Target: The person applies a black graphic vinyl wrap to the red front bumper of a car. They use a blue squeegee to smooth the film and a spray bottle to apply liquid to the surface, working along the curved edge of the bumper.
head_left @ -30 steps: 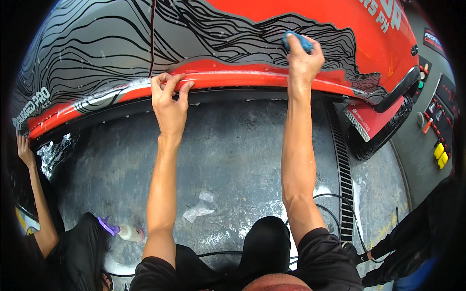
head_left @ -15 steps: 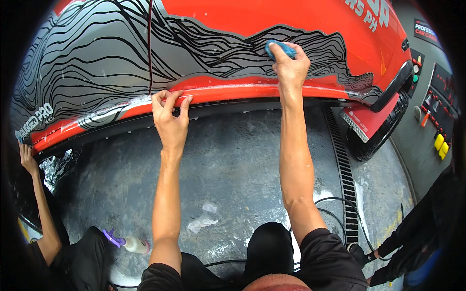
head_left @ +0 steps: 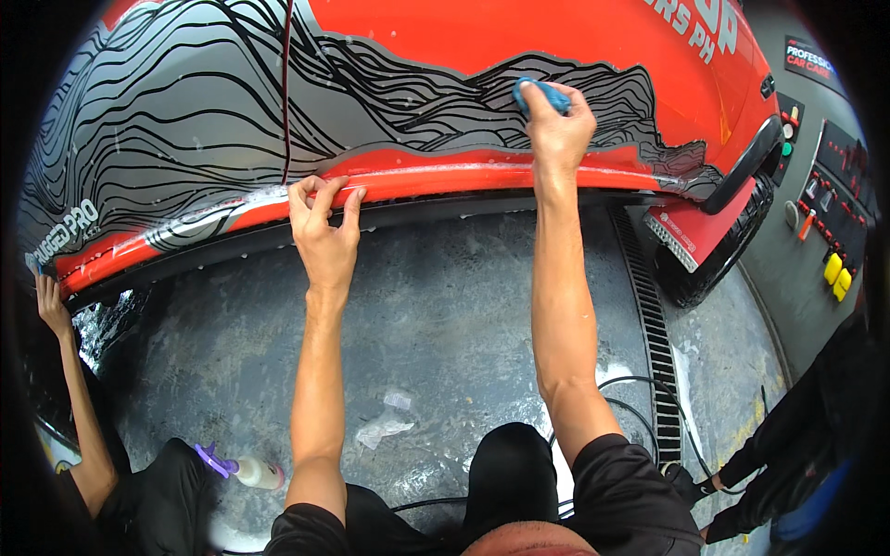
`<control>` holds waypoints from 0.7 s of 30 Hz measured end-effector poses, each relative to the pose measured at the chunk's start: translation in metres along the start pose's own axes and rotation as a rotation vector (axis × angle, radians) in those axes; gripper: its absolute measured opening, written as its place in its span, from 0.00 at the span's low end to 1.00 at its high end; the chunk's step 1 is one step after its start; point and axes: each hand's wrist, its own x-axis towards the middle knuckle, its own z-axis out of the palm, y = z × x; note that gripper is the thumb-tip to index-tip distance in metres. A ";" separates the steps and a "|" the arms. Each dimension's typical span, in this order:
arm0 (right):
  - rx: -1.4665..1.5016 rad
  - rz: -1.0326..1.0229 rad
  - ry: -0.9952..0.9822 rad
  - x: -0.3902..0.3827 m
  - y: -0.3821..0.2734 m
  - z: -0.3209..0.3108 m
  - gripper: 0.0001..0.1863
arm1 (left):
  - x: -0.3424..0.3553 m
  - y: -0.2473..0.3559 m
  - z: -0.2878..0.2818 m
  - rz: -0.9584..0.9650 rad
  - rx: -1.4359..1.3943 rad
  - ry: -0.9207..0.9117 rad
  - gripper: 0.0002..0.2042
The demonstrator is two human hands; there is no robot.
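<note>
My right hand (head_left: pixel 560 130) pinches a small blue lump of what looks like detailing clay (head_left: pixel 545 98) and presses it to the wet car body. The panel there is red (head_left: pixel 408 32), with a grey decal of black wavy lines (head_left: pixel 362 102). Lower and to the left, my left hand (head_left: pixel 324 222) rests its spread fingertips on the red sill (head_left: pixel 445 178), just right of the door seam, with nothing in it. Foam and droplets lie along that sill.
A co-worker's hand (head_left: pixel 53 306) touches the car at far left. A spray bottle (head_left: pixel 258 473) with a purple trigger, crumpled clear plastic (head_left: pixel 385 426), a black hose (head_left: pixel 630 378) and a drain grate (head_left: pixel 649 324) are on the floor. A wheel (head_left: pixel 718 250) and another person's legs (head_left: pixel 788 454) are right.
My right hand has slid slightly to the right across the decal with the blue clay. My left hand stays at the same spot on the sill.
</note>
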 end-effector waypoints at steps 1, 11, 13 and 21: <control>0.031 0.006 0.043 0.005 0.001 -0.001 0.16 | 0.001 -0.001 0.000 0.013 0.003 0.007 0.13; -0.054 -0.070 -0.067 -0.032 -0.015 0.017 0.13 | -0.001 0.001 0.002 -0.018 -0.008 0.005 0.13; -0.099 -0.101 -0.124 -0.034 -0.016 0.022 0.12 | 0.000 -0.005 -0.001 0.009 0.008 0.012 0.12; -0.048 -0.113 -0.063 -0.039 -0.022 0.025 0.13 | 0.000 -0.003 0.001 0.017 0.017 0.014 0.13</control>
